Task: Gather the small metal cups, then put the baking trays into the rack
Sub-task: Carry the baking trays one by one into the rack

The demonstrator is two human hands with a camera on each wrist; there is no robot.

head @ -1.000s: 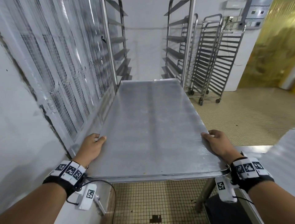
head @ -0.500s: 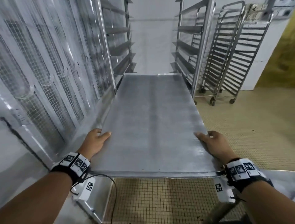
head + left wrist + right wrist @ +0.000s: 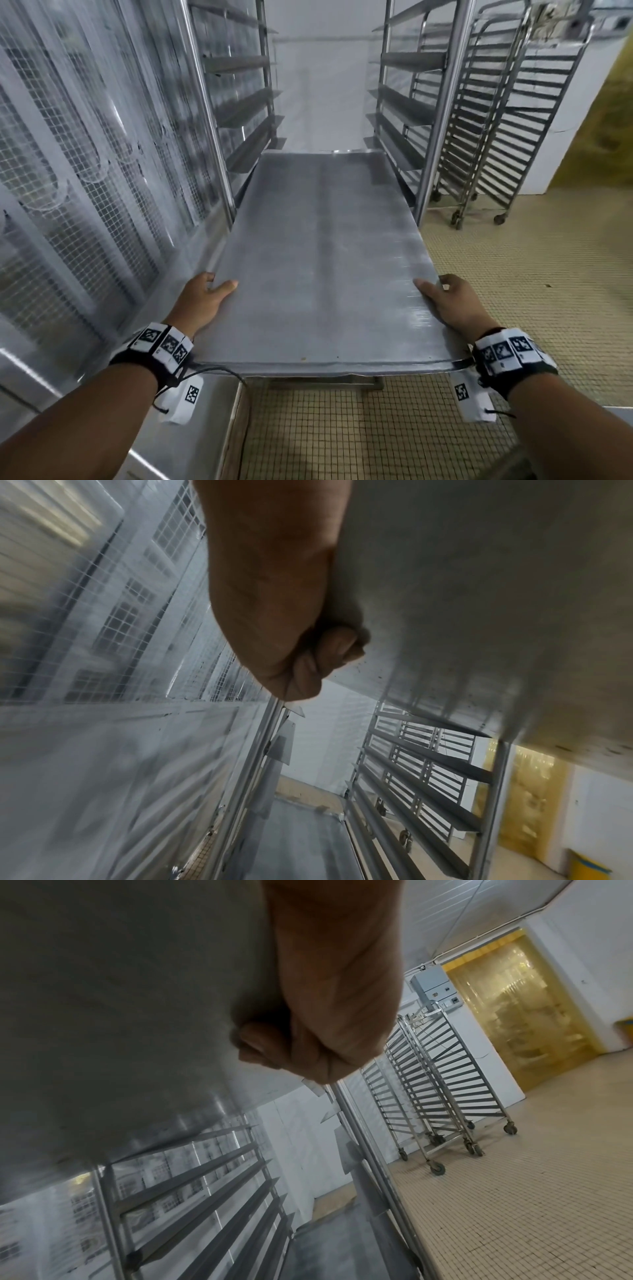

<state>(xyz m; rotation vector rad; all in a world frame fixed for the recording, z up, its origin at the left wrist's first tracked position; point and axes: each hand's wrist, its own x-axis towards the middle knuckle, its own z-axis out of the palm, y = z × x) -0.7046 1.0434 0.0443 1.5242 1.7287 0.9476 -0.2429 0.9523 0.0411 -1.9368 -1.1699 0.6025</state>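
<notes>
On a tiled floor (image 3: 513, 291), baking tray (image 3: 318, 260) gripped at both edges by left hand (image 3: 202, 301) and right hand (image 3: 452, 305), far end held between rack (image 3: 442, 113) uprights

Right hand (image 3: 329, 993) grips the baking tray (image 3: 130, 993) at its edge, fingers (image 3: 255, 1045) curled under the underside (thumb hidden above). Tray's far end sits among the rack (image 3: 192, 1172) side rails. Spare wheeled racks (image 3: 441, 1085) stand apart on the tiled floor (image 3: 534, 1191), near a yellow strip curtain (image 3: 514, 1001).
</notes>
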